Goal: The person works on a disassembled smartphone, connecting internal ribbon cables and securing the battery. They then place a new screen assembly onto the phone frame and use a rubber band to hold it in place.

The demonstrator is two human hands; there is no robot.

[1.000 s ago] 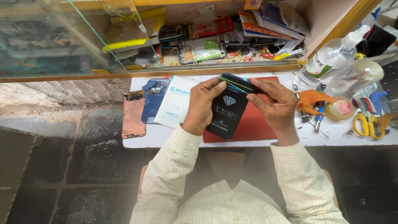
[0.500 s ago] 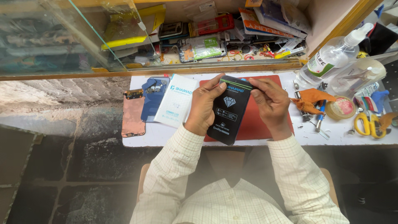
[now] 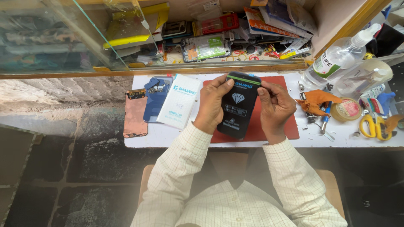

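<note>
Black and flat, the slim packet (image 3: 237, 106) is held just above the red mat (image 3: 275, 126) near the counter's (image 3: 168, 136) front edge, its long axis running from front edge to back edge. The left hand (image 3: 212, 105) clamps its left side; the right hand (image 3: 275, 107) has fingers (image 3: 264, 90) pinched together at the top right corner. A white packet (image 3: 180, 101) lies just left; tools crowd the right end.
</note>
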